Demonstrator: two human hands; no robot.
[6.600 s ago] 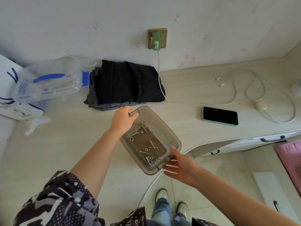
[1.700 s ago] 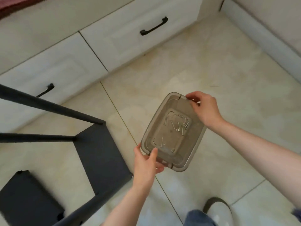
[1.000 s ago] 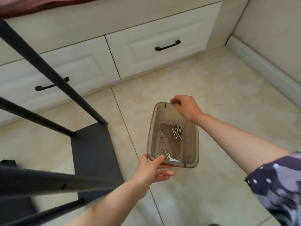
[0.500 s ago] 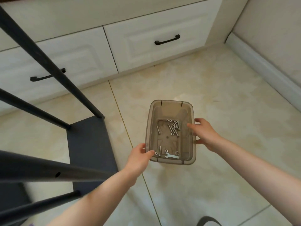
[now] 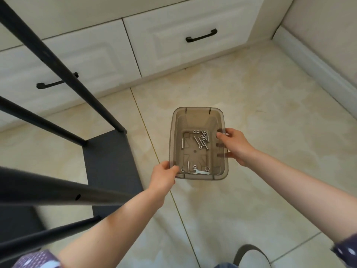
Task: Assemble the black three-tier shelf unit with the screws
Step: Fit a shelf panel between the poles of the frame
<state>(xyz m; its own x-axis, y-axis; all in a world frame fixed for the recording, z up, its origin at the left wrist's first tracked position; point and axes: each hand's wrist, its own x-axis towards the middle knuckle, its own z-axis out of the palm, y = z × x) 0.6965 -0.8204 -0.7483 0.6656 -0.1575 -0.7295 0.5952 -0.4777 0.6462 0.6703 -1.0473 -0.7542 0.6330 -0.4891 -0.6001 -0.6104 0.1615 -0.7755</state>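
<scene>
Two hands hold the smoky plastic tray (image 5: 224, 151) low over the floor: left hand (image 5: 164, 176) pinching its near-left corner, right hand (image 5: 234, 147) gripping the right wall; light, rigid, probably slick; loose screws (image 5: 201, 139) and spanner (image 5: 201, 172) would slide if tipped; the black shelf unit (image 5: 110, 161) stands left; no writing legible.

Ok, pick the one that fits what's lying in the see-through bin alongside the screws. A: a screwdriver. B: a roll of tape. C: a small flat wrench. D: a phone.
C: a small flat wrench lies at the near end of the bin, beside the loose screws; the left hand grips the near corner of the bin and the right hand holds its side.
</scene>
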